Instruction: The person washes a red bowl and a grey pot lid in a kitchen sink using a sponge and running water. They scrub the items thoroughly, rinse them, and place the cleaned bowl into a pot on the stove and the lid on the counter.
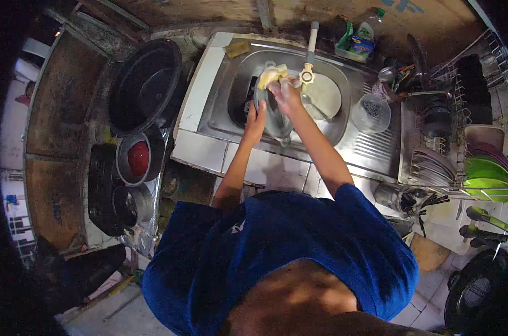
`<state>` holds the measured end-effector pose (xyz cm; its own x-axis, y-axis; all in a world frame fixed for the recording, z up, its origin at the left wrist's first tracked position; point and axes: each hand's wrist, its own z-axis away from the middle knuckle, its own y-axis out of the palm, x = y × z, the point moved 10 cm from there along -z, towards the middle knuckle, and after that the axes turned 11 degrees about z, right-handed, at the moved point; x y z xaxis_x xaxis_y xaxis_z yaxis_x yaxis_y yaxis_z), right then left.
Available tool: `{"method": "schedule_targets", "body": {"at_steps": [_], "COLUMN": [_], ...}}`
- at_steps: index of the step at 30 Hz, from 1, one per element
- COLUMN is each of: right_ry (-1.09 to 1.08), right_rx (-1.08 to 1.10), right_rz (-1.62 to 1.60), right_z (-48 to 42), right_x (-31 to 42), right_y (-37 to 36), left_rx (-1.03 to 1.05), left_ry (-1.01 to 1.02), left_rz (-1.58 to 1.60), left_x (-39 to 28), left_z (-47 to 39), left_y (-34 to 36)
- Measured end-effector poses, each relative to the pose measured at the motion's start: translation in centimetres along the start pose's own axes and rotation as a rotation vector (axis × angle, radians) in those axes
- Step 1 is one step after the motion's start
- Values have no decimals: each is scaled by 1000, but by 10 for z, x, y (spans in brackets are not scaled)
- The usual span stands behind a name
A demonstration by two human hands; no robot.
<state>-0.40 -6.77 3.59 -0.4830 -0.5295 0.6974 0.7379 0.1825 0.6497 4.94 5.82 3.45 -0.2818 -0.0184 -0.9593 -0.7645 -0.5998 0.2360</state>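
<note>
Over the stainless steel sink (344, 126), my left hand (256, 122) grips the near left rim of a grey pan (277, 122) with small loop handles, held tilted. My right hand (288, 95) has soap suds on it and is closed around a yellowish sponge or cloth (272, 75). That sponge rests at the pan's far edge. A white plate (327, 94) lies in the sink to the right, with a metal spoon (319, 110) on it. Something dark, partly hidden by the pan, sits at the basin's left. The tap (307, 74) stands just beyond my right hand.
Right of the basin, a translucent tub (371, 119) stands on the drainboard. A dish rack (434, 189) holds plates and green bowls (489, 174). A brown sponge (238, 49) lies at the sink corner. Leftward are a large black basin (144, 88) and a pot with a red object (138, 158).
</note>
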Motion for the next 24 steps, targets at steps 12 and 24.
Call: {"method": "schedule_targets", "body": {"at_steps": [12,24], "right_ry": [-823,222], "right_rx": [-35,17], "right_rz": [897,208], "right_z": [55,8], "right_x": [104,-21], "right_y": [13,-155], "left_rx": [-3,-119], "left_ry": [-219,-226], "left_rz": [627,654], "left_x": [44,67], "left_z": [-10,-14], "left_y": [-9,-43]}}
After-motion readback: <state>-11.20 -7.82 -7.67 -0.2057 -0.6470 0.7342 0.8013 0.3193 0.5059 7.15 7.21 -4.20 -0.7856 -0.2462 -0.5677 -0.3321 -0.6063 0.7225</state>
